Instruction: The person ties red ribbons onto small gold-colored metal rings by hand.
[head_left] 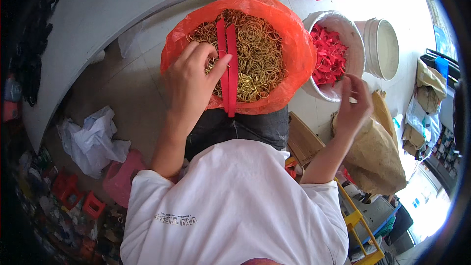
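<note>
Pale floor tiles (142, 68) run under you, with a grey curved table (98, 10) edge along the upper left and crumpled white plastic (93, 142) lying on the floor by your left side. On your lap sits an orange plastic bag (289, 34), its mouth rolled open and filled with thin yellowish rubber bands (260, 54); two red straps (228, 68) lie across the heap and hang over the near rim. Your left hand (191, 83) rests on the bands at the left side of the bag, fingers curled down into them and the thumb pressing toward the straps, so it looks to be pinching a small bunch, though what sits under the fingers is hidden. Your right hand (353, 105) hovers apart to the right, just below a white bucket (353, 34) of red pieces (328, 54), fingers loosely bent and nothing visibly in them; a second white bucket (382, 46) stands beside it, and a brown paper sack (373, 152) sits under that wrist. You should expect the bands to be very light, soft and stretchy, prone to tangling and clinging together, so a fingertip pinch on a few strands likely serves better than a deep scoop. The straps look flat and limp; grip them near the middle.
</note>
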The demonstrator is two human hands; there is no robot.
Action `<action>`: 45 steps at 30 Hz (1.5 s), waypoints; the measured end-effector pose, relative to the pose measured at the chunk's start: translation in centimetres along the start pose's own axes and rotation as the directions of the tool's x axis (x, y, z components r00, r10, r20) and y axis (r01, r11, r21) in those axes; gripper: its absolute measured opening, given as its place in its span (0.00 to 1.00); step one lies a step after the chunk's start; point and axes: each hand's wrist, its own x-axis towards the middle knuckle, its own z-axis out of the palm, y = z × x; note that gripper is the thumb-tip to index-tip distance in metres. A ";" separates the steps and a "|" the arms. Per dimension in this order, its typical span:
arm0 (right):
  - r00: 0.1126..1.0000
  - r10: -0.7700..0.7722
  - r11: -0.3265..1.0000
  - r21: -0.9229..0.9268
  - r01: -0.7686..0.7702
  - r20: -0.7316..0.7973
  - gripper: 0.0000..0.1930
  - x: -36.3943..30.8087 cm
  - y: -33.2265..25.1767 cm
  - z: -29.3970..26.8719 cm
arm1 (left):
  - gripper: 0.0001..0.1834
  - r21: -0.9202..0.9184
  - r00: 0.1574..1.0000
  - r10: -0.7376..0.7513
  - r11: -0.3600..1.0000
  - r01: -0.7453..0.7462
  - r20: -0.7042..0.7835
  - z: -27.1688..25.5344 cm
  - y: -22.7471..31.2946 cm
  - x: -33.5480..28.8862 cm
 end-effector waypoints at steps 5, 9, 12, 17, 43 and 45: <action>0.933 -0.298 0.935 0.256 0.244 0.200 0.04 -1.4 -5.1 4.6 | 0.11 0.119 1.000 0.003 0.993 -0.003 -0.002 1.0 -0.3 0.5; 0.894 -0.380 0.851 0.467 0.238 0.237 0.04 -1.4 -8.1 6.8 | 0.09 -0.177 0.996 -0.088 0.980 0.092 0.028 0.2 -0.5 0.5; 0.909 -0.253 0.845 0.532 0.041 0.332 0.05 -0.7 -10.5 8.4 | 0.08 -0.384 0.997 -0.070 0.920 0.074 0.023 0.1 -0.7 0.5; 0.869 -0.190 0.691 0.691 -0.212 0.456 0.07 0.2 -10.4 10.6 | 0.08 -0.404 0.998 -0.057 0.913 0.054 0.005 -0.6 0.0 0.3; 0.649 -0.476 0.638 0.741 -0.209 0.593 0.11 -5.6 -9.9 3.5 | 0.06 -0.943 0.960 -0.130 0.194 0.269 0.248 -1.6 1.1 -2.8; 0.771 -0.352 0.721 0.679 -0.138 0.531 0.10 -5.0 -10.4 3.6 | 0.06 -0.906 0.941 -0.116 0.257 0.336 0.316 -1.0 1.9 -3.8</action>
